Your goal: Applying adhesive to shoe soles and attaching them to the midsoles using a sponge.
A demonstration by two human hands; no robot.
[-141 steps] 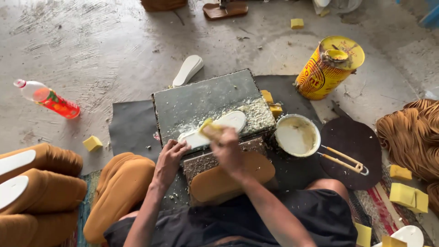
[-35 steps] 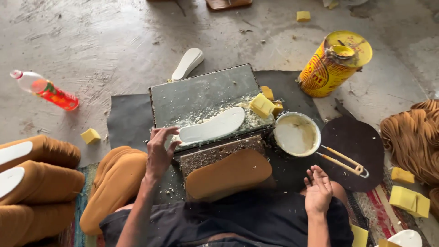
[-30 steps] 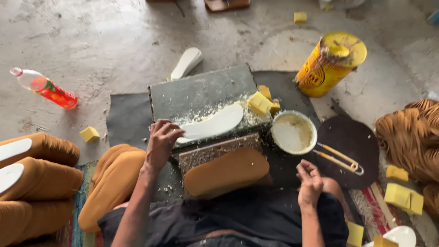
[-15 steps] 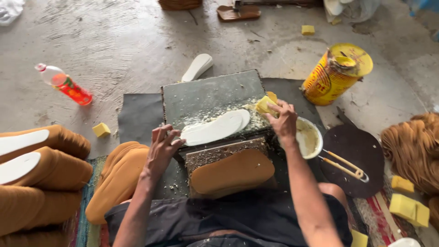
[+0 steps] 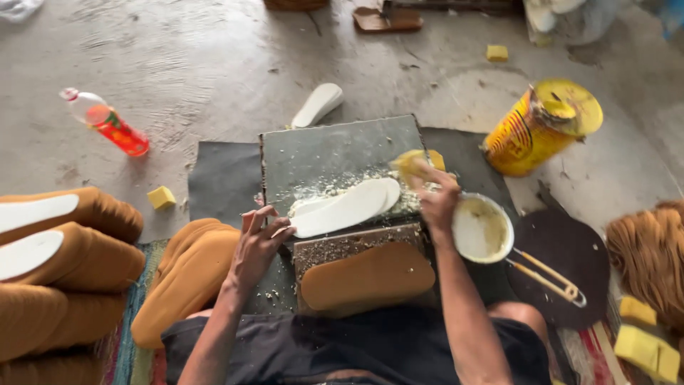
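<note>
Two hands: left (image 5: 258,246) on white insole (image 5: 347,208), right (image 5: 436,201) gripping sponge (image 5: 410,163).

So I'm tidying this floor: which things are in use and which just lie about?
In use: left hand on white insole; right hand holding yellow sponge; grey slab; glue bowl.

Lying about: red bottle; yellow can; spare white insole; brown sole stacks.

A red bottle (image 5: 107,123) and yellow can (image 5: 539,128) stand apart.

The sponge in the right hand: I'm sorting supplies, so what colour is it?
Yellow. The small foam sponge in the right hand shows best in the head view.
</note>
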